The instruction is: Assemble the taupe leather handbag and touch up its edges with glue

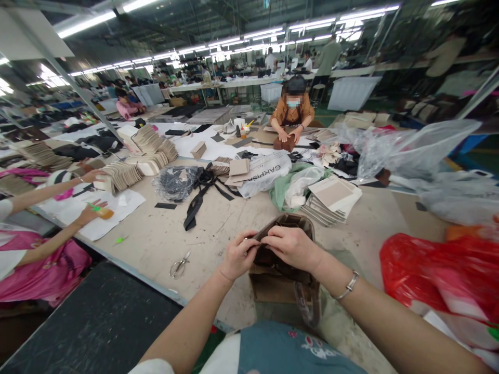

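While both hands work close to the near edge of the desk (156, 254), a brown bag (273, 289) sits there between the forearms, its mouth upward. The left hand (238, 255) has its fingers curled in, pinching the bag's rim; the right hand (290, 248), just beside it, pinches the same rim with thumb and fingers closed together. A clear plastic strip (310, 304) hangs at the bag's near right corner.

Left of the bag, near the desk's edge, lie scissors (179, 266). Toward the right edge is a red plastic bag (421, 270). Just beyond the brown bag rests a stack of pale panels (333, 199).

At the left edge, a co-worker's hand (88, 212) holds a bottle (104, 212) with a green tip. Farther in lie black straps (195, 205), a plastic-wrapped bundle (175, 183) and a white bag (267, 174) lettered CARPISA. Across the desk, another co-worker (293, 111) rests both hands on a brown piece (284, 143).
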`<state>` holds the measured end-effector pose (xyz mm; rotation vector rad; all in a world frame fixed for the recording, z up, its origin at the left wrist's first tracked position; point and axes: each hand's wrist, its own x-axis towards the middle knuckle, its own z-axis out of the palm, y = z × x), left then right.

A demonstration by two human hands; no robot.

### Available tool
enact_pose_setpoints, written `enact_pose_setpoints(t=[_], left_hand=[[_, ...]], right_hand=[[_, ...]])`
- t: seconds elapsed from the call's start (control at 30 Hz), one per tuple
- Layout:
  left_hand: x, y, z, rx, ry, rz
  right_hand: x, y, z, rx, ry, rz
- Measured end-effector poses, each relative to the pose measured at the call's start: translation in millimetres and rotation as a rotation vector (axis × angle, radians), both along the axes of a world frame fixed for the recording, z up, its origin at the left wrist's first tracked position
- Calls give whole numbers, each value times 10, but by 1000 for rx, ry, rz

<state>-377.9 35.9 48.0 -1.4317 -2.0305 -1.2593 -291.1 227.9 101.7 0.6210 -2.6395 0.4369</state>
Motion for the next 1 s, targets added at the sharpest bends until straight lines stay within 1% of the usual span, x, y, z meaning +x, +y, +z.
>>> enact_pose_setpoints(t=[0.2,0.5,0.67,0.8,1.0], left_hand=[[17,12,11,7,0,6],[9,7,-1,0,-17,-19],[9,11,5,4,-39,-23],[-7,21,7,-38,-29,-42],[-48,26,-24,-42,-11,-58]], right_hand=[[8,27,4,13,24,-9],[-25,1,-7,77,-20,-42],[-32,22,-21,52,-35,-33],[-45,34,-49,26,-22,-28],[-59,32,-44,0,-51,-20]])
